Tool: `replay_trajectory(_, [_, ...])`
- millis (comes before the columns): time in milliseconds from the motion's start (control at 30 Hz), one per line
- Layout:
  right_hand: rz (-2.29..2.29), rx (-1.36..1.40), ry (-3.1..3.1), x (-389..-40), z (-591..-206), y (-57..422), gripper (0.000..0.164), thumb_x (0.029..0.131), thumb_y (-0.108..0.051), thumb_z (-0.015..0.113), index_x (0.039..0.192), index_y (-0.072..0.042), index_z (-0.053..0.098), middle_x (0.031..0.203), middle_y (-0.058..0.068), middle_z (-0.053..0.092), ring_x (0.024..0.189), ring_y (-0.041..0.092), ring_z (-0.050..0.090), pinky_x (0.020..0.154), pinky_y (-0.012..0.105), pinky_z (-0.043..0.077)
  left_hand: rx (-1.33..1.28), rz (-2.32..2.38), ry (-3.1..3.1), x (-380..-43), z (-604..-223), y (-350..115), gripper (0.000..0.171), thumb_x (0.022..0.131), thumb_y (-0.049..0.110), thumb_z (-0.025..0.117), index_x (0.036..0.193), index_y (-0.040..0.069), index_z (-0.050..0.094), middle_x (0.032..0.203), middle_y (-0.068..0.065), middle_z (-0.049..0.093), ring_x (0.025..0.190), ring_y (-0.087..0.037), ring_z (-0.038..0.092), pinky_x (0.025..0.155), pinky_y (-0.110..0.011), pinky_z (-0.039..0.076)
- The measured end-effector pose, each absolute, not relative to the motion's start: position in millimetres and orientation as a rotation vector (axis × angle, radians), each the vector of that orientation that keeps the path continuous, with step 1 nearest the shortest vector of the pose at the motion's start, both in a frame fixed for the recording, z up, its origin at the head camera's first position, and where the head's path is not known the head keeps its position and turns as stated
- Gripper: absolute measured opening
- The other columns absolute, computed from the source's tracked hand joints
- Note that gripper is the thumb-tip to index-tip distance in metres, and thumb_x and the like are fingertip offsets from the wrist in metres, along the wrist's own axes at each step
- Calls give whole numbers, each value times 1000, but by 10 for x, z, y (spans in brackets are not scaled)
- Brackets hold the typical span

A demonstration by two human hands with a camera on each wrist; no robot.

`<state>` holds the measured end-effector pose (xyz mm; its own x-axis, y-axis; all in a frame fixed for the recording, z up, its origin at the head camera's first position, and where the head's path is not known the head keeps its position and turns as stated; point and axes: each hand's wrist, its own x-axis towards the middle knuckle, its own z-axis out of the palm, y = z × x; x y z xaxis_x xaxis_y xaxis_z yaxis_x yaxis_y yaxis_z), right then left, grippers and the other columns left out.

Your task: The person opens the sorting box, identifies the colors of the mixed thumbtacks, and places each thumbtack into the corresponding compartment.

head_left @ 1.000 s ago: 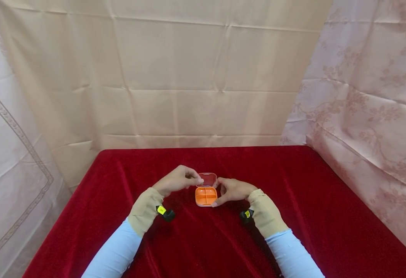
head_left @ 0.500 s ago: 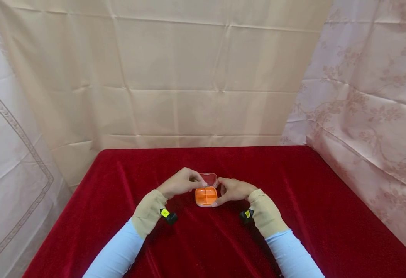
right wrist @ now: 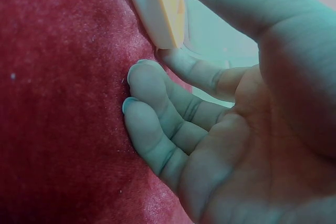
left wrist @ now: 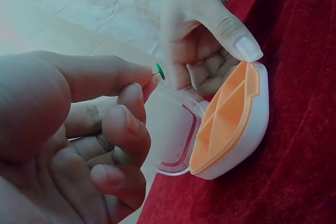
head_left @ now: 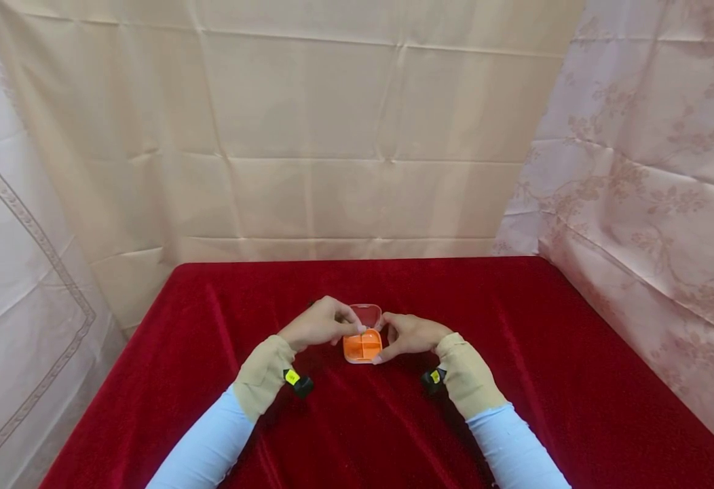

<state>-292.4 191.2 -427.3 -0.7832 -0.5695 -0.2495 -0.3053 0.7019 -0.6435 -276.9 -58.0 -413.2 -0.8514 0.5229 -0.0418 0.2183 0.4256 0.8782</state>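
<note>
A small pill box (head_left: 363, 350) with an orange divided inside and a white outer shell rests on the red cloth, its clear lid (head_left: 367, 315) swung back on the far side. My left hand (head_left: 319, 323) pinches a green thumbtack (left wrist: 160, 72) between thumb and forefinger, over the back left of the box. In the left wrist view the tack is apart from the compartments. From the right, my right hand (head_left: 415, 333) grips the box, thumb (left wrist: 247, 48) on the near corner and forefinger at the far side. No contents show in the visible compartments.
Red velvet cloth (head_left: 503, 380) covers the table. A beige curtain (head_left: 332, 136) hangs behind it, with patterned drapes (head_left: 656, 170) to the right and a pale one (head_left: 21, 272) to the left. Both wrists wear a small black camera (head_left: 434, 380).
My left hand has moved right and slightly nearer, from beside the open lid to over the box's back edge. The right hand and the box have stayed put.
</note>
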Motion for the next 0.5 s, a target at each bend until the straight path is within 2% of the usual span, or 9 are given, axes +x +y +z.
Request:
replay_trajectory(267, [-833, -675, 2466, -2925, -4276, 1914, 53, 78, -35, 91, 116, -15, 60, 83, 3, 61, 75, 16, 55, 66, 31, 45, 645, 1388, 2346, -2778, -4172, -558, 9, 95, 20, 76, 94, 12, 80, 81, -15, 70, 48, -13, 48, 51, -24, 42])
replay_trajectory(500, [-822, -677, 2485, -2929, -4282, 1911, 55, 76, -37, 92, 116, -15, 60, 83, 3, 62, 75, 15, 55, 66, 30, 44, 654, 1392, 2319, -2750, -4185, -529, 6, 96, 13, 74, 95, 9, 79, 88, -12, 74, 43, -10, 46, 46, -21, 41])
